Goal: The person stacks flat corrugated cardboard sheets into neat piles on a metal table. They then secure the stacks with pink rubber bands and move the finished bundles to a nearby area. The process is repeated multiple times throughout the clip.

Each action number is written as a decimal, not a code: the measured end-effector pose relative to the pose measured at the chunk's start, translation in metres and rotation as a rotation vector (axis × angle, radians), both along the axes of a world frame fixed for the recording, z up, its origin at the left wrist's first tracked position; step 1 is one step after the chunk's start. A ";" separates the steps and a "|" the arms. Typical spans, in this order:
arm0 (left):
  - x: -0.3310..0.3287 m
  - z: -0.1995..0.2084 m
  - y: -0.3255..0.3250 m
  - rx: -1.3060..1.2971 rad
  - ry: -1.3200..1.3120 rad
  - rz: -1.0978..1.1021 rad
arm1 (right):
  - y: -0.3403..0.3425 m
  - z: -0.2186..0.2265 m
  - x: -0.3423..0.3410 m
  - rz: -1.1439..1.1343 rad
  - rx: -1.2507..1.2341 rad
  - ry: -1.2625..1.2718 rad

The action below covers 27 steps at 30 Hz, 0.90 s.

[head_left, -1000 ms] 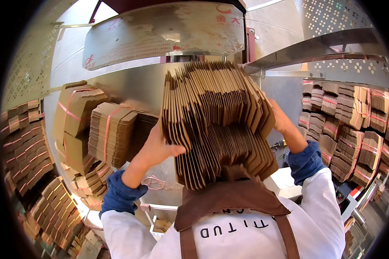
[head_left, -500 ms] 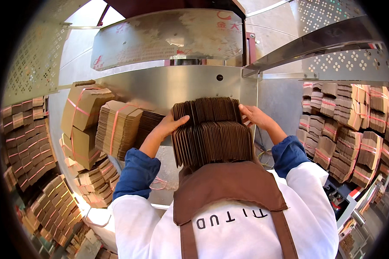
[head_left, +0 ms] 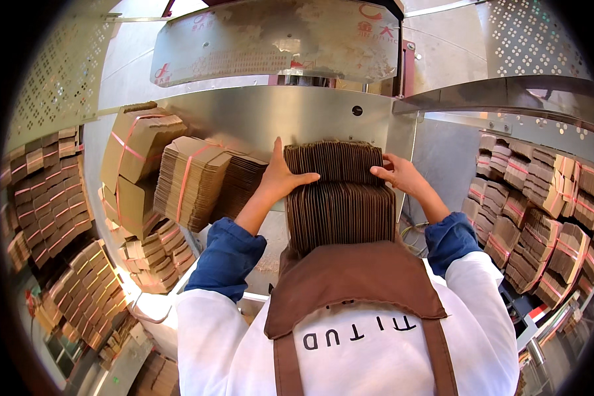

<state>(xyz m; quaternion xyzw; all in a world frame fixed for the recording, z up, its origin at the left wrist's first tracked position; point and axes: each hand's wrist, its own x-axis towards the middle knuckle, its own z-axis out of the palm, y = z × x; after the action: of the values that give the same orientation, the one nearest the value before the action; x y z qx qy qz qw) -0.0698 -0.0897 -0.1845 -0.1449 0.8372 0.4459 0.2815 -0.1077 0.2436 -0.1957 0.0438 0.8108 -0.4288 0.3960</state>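
Observation:
A stack of dark brown corrugated cardboard pieces stands on edge in front of my chest, its far section set off from its near section by a step. My left hand is open at the stack's left side, thumb stretched over the edge and fingers pointing away from me. At the right side, my right hand has its thumb on the corner and its bent fingers against the edge. What lies under the stack is hidden.
Left of the stack lie a strapped cardboard bundle, loose dark pieces and larger strapped bundles. A metal panel rises beyond. Strapped bundles are piled at far left and right. A metal bar crosses the upper right.
The view has shifted, so the stack appears farther right. My left fingers have come off the stack's side and now stretch forward. My right thumb has moved onto the stack's edge; its pieces look more even.

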 end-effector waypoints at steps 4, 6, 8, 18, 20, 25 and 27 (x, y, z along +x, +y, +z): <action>-0.006 0.003 0.013 -0.068 -0.003 0.007 | -0.005 -0.006 0.000 0.068 0.053 0.051; -0.007 0.000 0.012 -0.025 0.014 0.031 | -0.007 -0.014 0.002 0.056 0.051 0.090; -0.001 -0.022 0.003 0.062 0.076 0.059 | -0.001 -0.027 0.006 0.022 0.012 0.051; 0.017 -0.024 -0.015 0.415 -0.500 0.245 | -0.013 0.001 -0.004 -0.019 -0.041 -0.199; 0.012 -0.017 -0.010 0.407 -0.515 0.180 | -0.011 -0.019 0.005 0.004 -0.105 -0.047; 0.022 -0.006 -0.006 0.445 -0.103 0.159 | -0.013 -0.015 0.018 -0.056 -0.216 0.154; 0.014 0.019 -0.009 0.350 0.093 0.098 | -0.019 0.020 0.009 -0.091 -0.226 0.211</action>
<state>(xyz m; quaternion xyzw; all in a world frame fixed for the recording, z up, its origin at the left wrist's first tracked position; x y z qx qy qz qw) -0.0555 -0.0985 -0.1658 -0.1133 0.7509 0.6042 0.2414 -0.0988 0.2245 -0.1752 -0.0098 0.7917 -0.5370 0.2911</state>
